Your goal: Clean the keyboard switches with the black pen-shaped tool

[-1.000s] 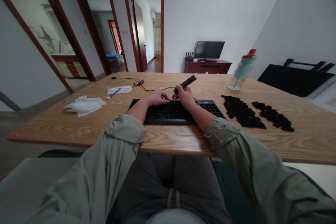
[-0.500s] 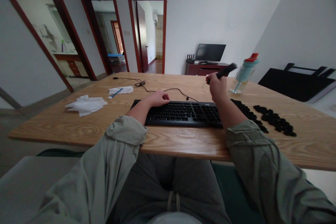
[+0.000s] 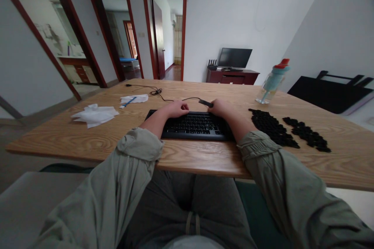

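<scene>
A black keyboard (image 3: 193, 124) lies near the front edge of the wooden table, its right part covered by my right forearm. My left hand (image 3: 177, 109) rests on its back edge with curled fingers, gripping it. In my right hand (image 3: 219, 107), above the back of the keyboard, is a black brush (image 3: 205, 103); its visible end points left, and the rest is hidden by the fingers. Right of my right forearm lie two groups of small black pieces that look like keycaps, a larger patch (image 3: 271, 128) and a narrower one (image 3: 306, 134).
A clear water bottle (image 3: 269, 85) with a red lid stands at the back right. The keyboard's cable (image 3: 156, 92) lies coiled behind it. On the left are crumpled white tissues (image 3: 96, 115) and a blue stick-like tool (image 3: 129, 102) on another tissue.
My right hand has come down and left from beside the bottle to the back of the keyboard, bringing the brush with it. My left hand stays where it was.
</scene>
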Tool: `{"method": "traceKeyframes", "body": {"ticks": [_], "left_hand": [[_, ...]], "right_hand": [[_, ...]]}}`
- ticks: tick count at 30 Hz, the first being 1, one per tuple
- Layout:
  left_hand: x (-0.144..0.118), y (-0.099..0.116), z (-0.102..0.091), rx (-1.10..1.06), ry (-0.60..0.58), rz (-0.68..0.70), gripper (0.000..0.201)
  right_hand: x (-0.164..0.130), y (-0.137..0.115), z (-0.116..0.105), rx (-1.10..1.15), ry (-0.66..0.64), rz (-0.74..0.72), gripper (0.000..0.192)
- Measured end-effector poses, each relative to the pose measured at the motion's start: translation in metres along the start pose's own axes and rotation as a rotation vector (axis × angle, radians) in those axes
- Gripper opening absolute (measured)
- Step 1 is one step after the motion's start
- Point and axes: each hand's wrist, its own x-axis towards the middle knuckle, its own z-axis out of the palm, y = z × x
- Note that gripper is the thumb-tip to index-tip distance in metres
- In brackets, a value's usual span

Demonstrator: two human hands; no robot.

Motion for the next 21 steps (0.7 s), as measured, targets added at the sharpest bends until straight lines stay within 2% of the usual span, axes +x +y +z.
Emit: {"method": "traceKeyframes", "body": {"ticks": [8, 11, 13, 15, 18, 21], "left_hand": [[-0.006, 0.010, -0.004, 0.026, 0.006, -0.027, 0.029], [-0.006, 0.009, -0.004, 0.025, 0.005, -0.034, 0.030], [-0.005, 0.008, -0.004, 0.020, 0.003, -0.037, 0.031], [-0.005, 0.006, -0.003, 0.017, 0.001, -0.040, 0.032], [-0.004, 0.004, -0.003, 0.017, -0.007, -0.039, 0.033], [-0.004, 0.002, -0.005, 0.015, -0.008, -0.050, 0.033]], "right_hand": [[-0.001, 0.002, 0.004, 0.133, 0.091, -0.036, 0.010], [-0.012, 0.003, -0.007, 0.214, 0.178, -0.059, 0.008], [-0.022, 0.012, -0.023, 0.254, 0.265, -0.079, 0.011], [-0.036, 0.031, -0.045, 0.240, 0.360, -0.100, 0.012], [-0.061, 0.081, -0.081, 0.171, 0.425, -0.092, 0.010], [-0.088, 0.150, -0.110, 0.159, 0.390, 0.099, 0.011]]}}
